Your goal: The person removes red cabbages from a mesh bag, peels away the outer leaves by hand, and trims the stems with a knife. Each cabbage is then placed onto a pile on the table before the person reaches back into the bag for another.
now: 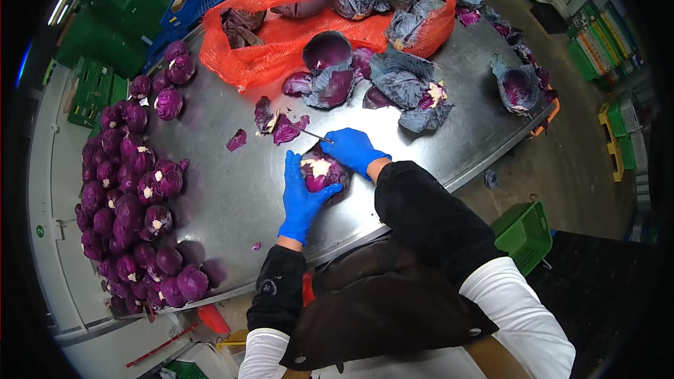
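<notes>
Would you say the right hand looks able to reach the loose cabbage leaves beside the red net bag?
Probably yes: bare tabletop shows between the right hand and the leaves, though its grip on the knife would likely hinder picking them up.

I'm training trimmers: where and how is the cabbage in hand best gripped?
The cabbage is probably best cupped by its rounded flank, from the left, with a wide grip: its pale cut patch faces up, and the knife in the right hand is at the far side.
</notes>
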The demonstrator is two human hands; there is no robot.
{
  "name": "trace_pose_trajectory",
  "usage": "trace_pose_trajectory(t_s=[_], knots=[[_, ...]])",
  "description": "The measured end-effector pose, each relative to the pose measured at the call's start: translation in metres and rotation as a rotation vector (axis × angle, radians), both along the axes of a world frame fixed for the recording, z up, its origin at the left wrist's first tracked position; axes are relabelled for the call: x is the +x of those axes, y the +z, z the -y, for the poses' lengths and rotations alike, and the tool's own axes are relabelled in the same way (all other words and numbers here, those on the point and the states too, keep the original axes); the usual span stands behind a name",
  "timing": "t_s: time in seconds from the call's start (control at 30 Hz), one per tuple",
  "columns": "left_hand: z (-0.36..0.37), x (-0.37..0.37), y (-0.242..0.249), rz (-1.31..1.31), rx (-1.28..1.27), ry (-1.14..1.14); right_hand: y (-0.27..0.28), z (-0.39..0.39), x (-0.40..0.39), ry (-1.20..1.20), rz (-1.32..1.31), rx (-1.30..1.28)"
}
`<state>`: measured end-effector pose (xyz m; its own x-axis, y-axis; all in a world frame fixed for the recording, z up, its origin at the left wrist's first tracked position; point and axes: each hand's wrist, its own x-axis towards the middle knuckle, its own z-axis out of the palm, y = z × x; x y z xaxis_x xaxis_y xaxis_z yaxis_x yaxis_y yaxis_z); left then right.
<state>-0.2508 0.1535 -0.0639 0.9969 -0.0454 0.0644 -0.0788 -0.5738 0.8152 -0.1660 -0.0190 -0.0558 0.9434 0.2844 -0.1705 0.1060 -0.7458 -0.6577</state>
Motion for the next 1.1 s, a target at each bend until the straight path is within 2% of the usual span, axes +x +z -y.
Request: trace_pose_trajectory(t_s=[0.07,0.2,0.27,0.5,0.6,0.77,0.9,0.97,1.0,1.03,1.07,1.1], knots=[[0.006,0.006,-0.003,0.079,0.128,-0.018,0.001,0.002,0.005,-0.011,-0.039,-0.017],[0.008,0.012,0.000,0.112,0.197,-0.035,-0.003,0.004,0.014,-0.010,-0.147,-0.067],[0.008,0.013,0.005,0.023,0.104,-0.040,-0.008,0.003,0.016,-0.011,-0.179,-0.082],[0.001,0.009,0.000,-0.038,0.090,-0.068,-0.035,0.003,0.021,-0.021,-0.208,-0.050],[-0.005,0.002,-0.004,0.046,0.112,-0.083,-0.043,0.003,0.018,-0.015,-0.219,-0.031],[-0.022,-0.017,-0.012,0.061,-0.105,-0.110,-0.021,-0.001,-0.002,0.083,-0.224,-0.003],[-0.028,-0.028,-0.010,0.137,-0.050,-0.181,-0.028,0.000,-0.022,0.066,-0.083,0.076],[-0.032,-0.032,-0.011,0.155,-0.042,-0.205,-0.021,0.007,-0.026,-0.225,-0.523,0.354],[-0.035,-0.039,-0.012,0.144,-0.100,-0.177,-0.048,0.011,-0.031,-0.374,-0.625,0.681],[-0.038,-0.044,-0.013,0.138,-0.156,-0.151,-0.092,0.014,-0.036,-0.472,-0.779,0.753],[-0.041,-0.055,-0.011,0.085,-0.138,-0.141,-0.086,0.013,-0.044,-0.416,-0.719,0.653],[-0.043,-0.068,-0.019,0.112,-0.264,-0.144,-0.079,0.009,-0.054,-0.358,-0.672,0.557]])
